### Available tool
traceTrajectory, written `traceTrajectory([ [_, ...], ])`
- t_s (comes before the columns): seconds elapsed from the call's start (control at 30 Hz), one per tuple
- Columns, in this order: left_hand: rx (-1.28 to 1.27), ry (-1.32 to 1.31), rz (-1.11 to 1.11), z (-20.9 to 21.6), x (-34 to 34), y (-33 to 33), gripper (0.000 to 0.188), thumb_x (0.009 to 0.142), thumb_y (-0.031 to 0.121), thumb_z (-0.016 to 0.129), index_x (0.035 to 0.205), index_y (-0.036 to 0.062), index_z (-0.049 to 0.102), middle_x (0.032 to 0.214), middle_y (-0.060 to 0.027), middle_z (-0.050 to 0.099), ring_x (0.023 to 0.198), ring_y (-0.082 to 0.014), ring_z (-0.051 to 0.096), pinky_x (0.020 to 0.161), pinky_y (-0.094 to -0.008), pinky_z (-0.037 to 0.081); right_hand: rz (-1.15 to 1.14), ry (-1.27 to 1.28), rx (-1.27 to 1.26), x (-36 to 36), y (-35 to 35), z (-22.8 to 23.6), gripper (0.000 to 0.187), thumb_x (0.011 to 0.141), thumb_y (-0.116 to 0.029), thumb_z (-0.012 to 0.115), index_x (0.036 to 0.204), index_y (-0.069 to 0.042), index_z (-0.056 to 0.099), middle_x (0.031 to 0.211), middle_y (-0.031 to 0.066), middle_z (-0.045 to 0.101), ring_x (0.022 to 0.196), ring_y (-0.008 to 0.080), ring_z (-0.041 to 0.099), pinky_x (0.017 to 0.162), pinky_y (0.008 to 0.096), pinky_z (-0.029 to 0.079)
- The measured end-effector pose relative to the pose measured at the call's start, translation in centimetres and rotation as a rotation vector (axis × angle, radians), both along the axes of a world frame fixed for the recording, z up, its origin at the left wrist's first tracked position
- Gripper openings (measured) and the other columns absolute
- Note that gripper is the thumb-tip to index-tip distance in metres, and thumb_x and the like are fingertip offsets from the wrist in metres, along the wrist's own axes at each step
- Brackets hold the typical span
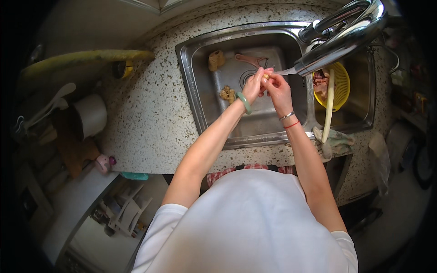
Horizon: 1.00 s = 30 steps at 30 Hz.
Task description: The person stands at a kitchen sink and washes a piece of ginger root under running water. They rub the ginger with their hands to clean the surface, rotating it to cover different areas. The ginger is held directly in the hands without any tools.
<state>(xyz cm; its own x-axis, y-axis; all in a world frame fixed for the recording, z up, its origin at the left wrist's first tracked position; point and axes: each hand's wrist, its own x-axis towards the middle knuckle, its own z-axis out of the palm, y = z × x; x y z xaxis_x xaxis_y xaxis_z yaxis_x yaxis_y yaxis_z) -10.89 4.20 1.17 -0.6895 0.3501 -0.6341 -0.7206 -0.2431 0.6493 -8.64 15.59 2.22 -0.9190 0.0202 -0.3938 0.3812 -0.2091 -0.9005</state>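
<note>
Over the steel sink basin, both hands pinched one small yellowish ginger piece under the chrome tap's stream: left hand gripping at nine o'clock, right hand at three, so runoff drained.

A speckled stone table is filling the middle of the frame, wrapping around a stainless steel sink at upper centre. A chrome tap is arching in from the upper right. At the left edge a white pot is sitting in shadow. Pale floor is showing at lower left, and the rim of the frame is fading into darkness.
</note>
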Motion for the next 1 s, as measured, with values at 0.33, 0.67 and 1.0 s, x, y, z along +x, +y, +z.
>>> traceTrajectory([
  [0.33,-0.491,0.625,0.025,-0.1,1.4,1.9,0.035,0.097,0.027,0.04,0.116,0.0004,0.05,0.101,-0.0087,0.06,0.088,-0.0188,0.058,0.08,-0.0294,0.046,0.13,0.295,0.99,0.3,-0.1,0.3,0.017,0.079,-0.01,0.064,0.091,-0.003,0.055,0.084,0.0121,0.064,0.074,0.029,0.063,0.063,0.0353,0.049],
  [0.67,-0.507,0.494,0.097,0.8,1.2,0.3,0.026,0.093,0.025,0.049,0.104,0.0033,0.06,0.095,-0.0073,0.057,0.077,-0.0133,0.059,0.064,-0.0249,0.052,0.075,0.421,0.918,0.7,0.6,0.6,0.021,0.078,-0.01,0.068,0.093,-0.005,0.054,0.083,0.008,0.066,0.075,0.0231,0.066,0.064,0.0301,0.051],
  [1.0,-0.537,0.725,0.036,1.0,1.5,-1.2,0.021,0.088,0.012,0.058,0.108,0.0044,0.059,0.094,-0.0072,0.058,0.081,-0.0116,0.058,0.071,-0.0231,0.05,-0.053,-0.038,-0.162,-0.8,1.2,1.2,0.025,0.086,-0.014,0.061,0.105,0.001,0.054,0.09,0.0038,0.062,0.075,0.0118,0.061,0.067,0.0248,0.051],
])
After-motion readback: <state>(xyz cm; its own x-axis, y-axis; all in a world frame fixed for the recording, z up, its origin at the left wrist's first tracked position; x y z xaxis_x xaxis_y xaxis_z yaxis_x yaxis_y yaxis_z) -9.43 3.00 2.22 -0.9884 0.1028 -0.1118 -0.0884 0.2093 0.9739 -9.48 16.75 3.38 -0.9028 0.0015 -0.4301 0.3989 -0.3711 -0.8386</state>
